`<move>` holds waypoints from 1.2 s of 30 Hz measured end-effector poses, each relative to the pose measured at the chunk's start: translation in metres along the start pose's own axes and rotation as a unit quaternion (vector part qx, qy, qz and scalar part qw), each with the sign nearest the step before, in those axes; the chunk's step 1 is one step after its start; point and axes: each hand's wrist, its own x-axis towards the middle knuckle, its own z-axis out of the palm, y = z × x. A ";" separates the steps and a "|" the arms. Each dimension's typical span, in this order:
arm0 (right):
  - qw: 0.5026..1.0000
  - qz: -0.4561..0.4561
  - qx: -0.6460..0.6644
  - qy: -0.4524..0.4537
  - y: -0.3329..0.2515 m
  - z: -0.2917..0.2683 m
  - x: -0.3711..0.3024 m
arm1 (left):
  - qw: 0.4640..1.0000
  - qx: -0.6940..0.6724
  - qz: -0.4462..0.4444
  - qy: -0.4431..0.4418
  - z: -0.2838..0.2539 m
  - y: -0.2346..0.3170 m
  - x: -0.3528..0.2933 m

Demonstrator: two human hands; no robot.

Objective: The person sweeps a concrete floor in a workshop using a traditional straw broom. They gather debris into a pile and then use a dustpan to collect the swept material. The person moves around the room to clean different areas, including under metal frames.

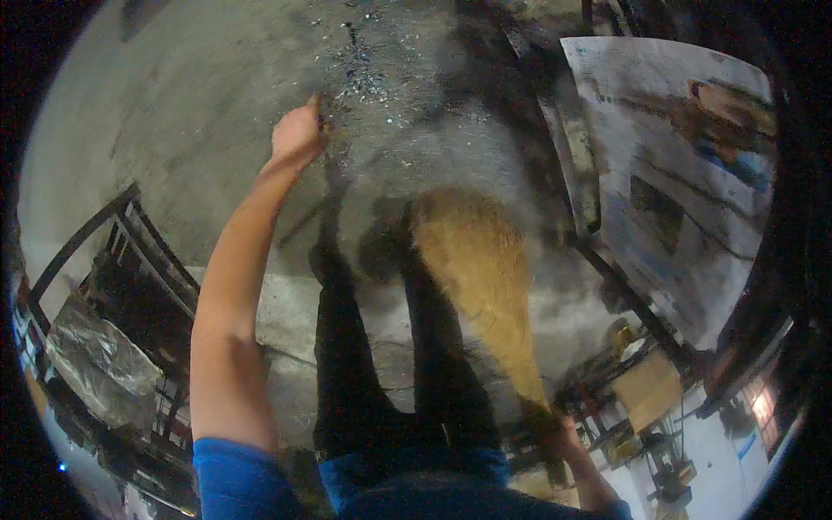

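Observation:
My right hand, low on the right, is closed around the narrow dark grip of a straw broom. The broom's yellowish bristles fan out up and to the left, blurred, beside my dark trouser legs. Stretched out ahead, my left hand is closed above the grey floor. A small tan tip shows at its fingers; what they hold, if anything, I cannot make out. Beyond that hand, small shiny scraps lie scattered over the floor among dark stains.
At the left stands a dark metal frame with crumpled clear plastic sheeting by it. On the right, a large pale printed panel leans along dark bars. A brown cardboard piece sits among clutter at the lower right.

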 end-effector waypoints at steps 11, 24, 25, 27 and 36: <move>0.958 -0.155 -0.221 0.100 -0.029 -0.044 0.107 | 0.983 -0.137 -0.052 -0.114 0.060 -0.045 -0.104; 0.972 -0.164 -0.159 0.051 -0.050 0.086 0.141 | 0.931 -0.317 0.004 -0.183 0.133 0.004 -0.235; 0.968 -0.187 -0.163 0.032 -0.045 0.086 0.115 | 0.932 -0.314 0.027 -0.176 0.134 0.010 -0.233; 0.957 -0.172 -0.211 0.103 -0.027 0.096 0.070 | 0.935 -0.317 0.059 -0.148 0.117 0.021 -0.224; 0.848 -0.206 -0.483 0.069 0.029 0.110 0.000 | 0.927 -0.335 0.001 -0.166 0.050 0.082 -0.159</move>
